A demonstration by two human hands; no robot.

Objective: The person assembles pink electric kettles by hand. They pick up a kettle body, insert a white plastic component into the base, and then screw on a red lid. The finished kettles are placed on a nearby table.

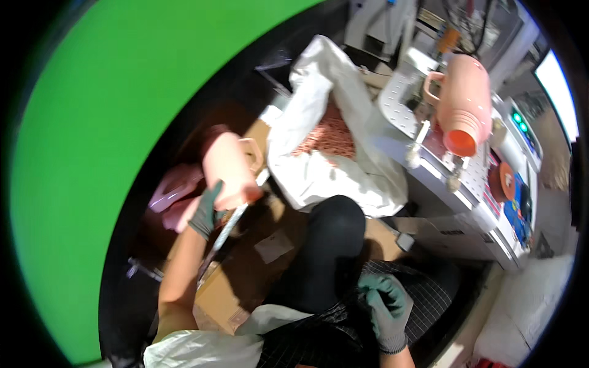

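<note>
My left hand, in a grey-green glove, grips a pink jug near its lower end. The jug tilts, its loop handle facing right and its reddish opening toward me. Further pink pieces lie just left of that hand, partly in shadow. Over my lap, my right hand wears a grey glove with green palm coating. Its fingers curl in loosely, and nothing shows between them. A similar pink jug lies on the bench at the right, its threaded neck and orange inside toward me.
A white sack holding many small copper-coloured pieces stands ahead of my knee. On the right is a perforated white bench with clamps and a box with green lights. Cardboard lies below my left arm; a green surface fills the left.
</note>
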